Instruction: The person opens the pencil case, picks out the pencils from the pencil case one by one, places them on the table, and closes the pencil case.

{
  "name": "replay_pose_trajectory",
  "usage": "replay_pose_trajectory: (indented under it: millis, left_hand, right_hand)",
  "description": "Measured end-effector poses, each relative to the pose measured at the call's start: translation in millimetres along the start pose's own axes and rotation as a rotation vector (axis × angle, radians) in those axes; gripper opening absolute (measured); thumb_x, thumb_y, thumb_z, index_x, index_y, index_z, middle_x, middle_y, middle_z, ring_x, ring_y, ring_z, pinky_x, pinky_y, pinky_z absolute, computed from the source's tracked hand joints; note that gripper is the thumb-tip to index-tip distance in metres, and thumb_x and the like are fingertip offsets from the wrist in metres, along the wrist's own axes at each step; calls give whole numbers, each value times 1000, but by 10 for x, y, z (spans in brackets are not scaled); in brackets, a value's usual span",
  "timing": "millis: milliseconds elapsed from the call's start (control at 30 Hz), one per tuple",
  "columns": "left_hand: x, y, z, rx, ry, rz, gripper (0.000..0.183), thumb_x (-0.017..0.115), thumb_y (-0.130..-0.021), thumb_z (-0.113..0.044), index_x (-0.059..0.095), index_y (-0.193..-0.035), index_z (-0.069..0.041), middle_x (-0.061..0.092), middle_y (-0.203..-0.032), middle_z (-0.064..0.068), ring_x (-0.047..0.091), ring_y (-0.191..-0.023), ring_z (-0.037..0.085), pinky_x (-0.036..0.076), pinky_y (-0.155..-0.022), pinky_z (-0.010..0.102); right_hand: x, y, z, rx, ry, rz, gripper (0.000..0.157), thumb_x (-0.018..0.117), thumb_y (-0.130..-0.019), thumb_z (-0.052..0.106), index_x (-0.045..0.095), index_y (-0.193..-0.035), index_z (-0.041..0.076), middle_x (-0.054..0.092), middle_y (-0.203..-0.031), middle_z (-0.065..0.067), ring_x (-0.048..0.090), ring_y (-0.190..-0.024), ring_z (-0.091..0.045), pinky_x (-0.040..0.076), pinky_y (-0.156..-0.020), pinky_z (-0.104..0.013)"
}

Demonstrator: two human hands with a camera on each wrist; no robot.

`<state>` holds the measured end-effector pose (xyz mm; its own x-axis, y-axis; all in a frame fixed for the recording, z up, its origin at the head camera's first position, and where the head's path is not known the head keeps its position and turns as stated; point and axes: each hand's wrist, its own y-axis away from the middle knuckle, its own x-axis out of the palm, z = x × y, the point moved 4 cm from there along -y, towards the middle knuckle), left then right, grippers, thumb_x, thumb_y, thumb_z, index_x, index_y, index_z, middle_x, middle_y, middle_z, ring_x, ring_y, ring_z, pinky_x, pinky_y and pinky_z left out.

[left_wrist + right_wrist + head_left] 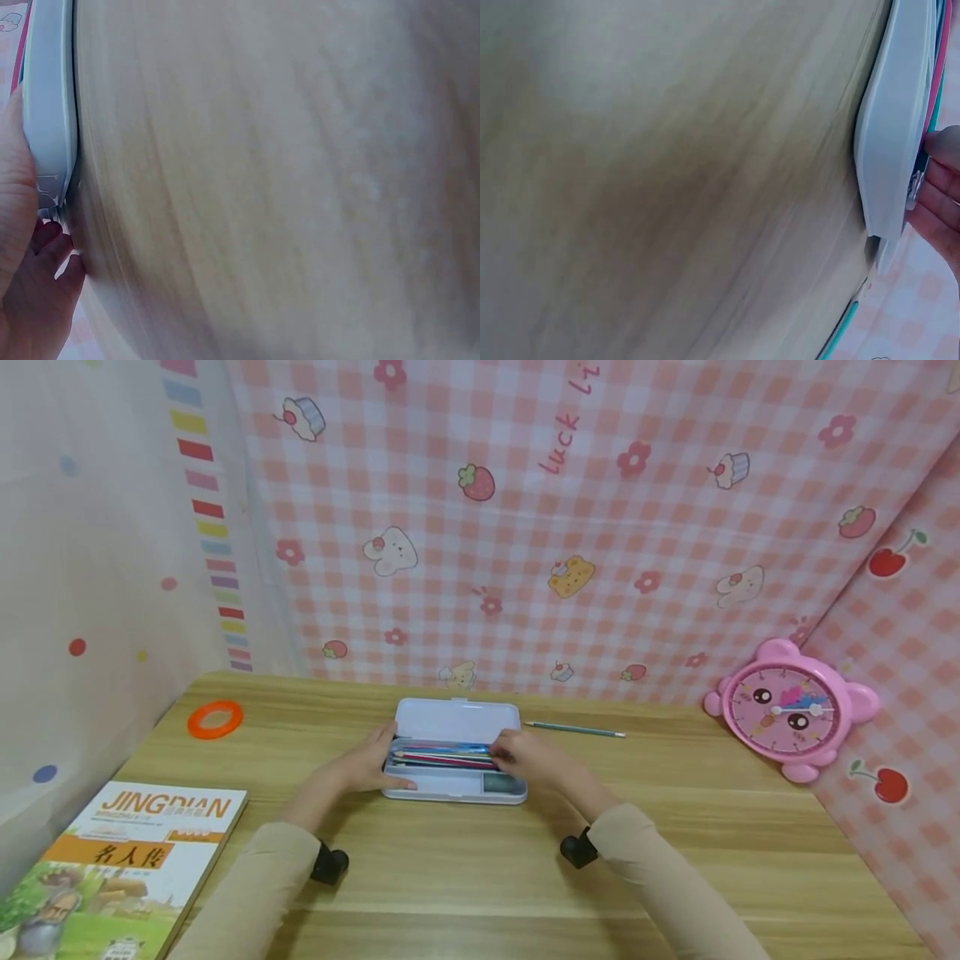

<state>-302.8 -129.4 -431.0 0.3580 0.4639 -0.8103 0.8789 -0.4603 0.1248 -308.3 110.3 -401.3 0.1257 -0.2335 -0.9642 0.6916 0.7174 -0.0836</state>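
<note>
A person in beige sleeves works with both bare hands at a wood-grained worktop point(450, 877); a white pencil case point(441, 783) sits open between the two grips, its lid point(457, 720) tipped back on the side away from the person.

The left grip point(371, 764) is clamped on the near end of the case, thumb along the front edge, fingers at the back corner; the right grip point(517, 755) is drawn together at the opposite end, thumb and fingertips closed on the ends of the pencils point(442, 758), which lie side by side in the long rear compartment; just below the right grip, a small front compartment holds something grey-green point(501, 783), too unclear for me to name.

Beyond the right grip and a little to its right, a loose green pencil point(576, 728) lies near the case; well to the right of that grip, a pink clock point(783, 714) with a cartoon face leans by the wall; well to the left of the left grip lies an orange ring point(237, 717); nearer the person on that side is a book point(142, 860) with an illustrated cover; pink checked cloth point(510, 527) hangs behind everything.
</note>
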Motion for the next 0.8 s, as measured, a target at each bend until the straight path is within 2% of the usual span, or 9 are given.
replay_pose_trajectory:
  millis: [167, 300, 633, 800]
  left_hand:
    - [7, 2, -11, -14, -2, 5, 111, 69, -76, -46, 2, -141, 13, 9, -147, 33, 11, -137, 44, 15, -112, 52]
    - [-10, 12, -28, -17, 11, 0, 111, 70, -76, -45, 3, -141, 13, 9, -147, 33, 11, -137, 44, 15, -112, 53]
    - [6, 1, -9, -5, 8, -4, 111, 70, -76, -44, 2, -141, 13, 8, -147, 34, 11, -137, 45, 15, -112, 53]
    - [11, -5, 8, 7, 9, -10, 112, 71, -75, -45, 2, -141, 14, 9, -146, 34, 11, -136, 45, 15, -112, 53]
  right_hand:
    - [2, -41, 48, -59, 148, 24, 10, 57, -88, 10, 66, -86, 6, 59, -82, -3, 51, -68, -9, 46, -61, -19]
    - [-12, -60, 74, -55, 200, 30, 9, 57, -88, 10, 64, -82, 7, 55, -77, -2, 45, -64, -9, 41, -58, -19]
    - [-55, -8, 65, -91, 299, -16, 10, 57, -88, 7, 65, -87, 2, 59, -79, -5, 54, -68, -14, 49, -62, -24]
    - [-116, 65, -5, -70, 329, -41, 9, 57, -88, 6, 64, -86, 2, 59, -80, -6, 56, -70, -16, 50, -63, -27]
